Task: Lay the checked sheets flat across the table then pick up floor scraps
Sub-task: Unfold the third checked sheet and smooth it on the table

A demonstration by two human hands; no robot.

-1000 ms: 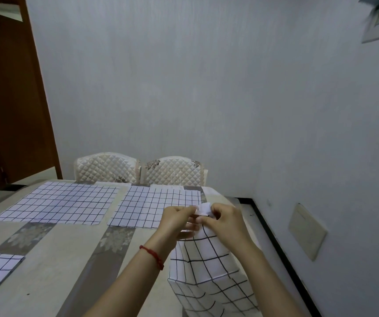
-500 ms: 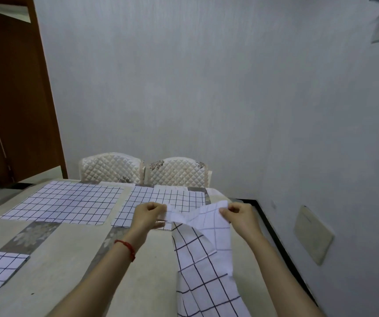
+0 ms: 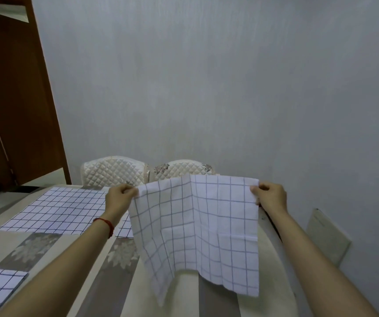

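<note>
head view: left hand and right hand each pinch a top corner of the checked sheet, fingers closed on it, holding it taut above the worktop, probably so it drops flat beside the laid sheets.

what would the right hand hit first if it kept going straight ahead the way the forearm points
Probably nothing near: the right hand, pinching the checked sheet, is past the table edge. The wall seems first, though depth is unclear.
</note>
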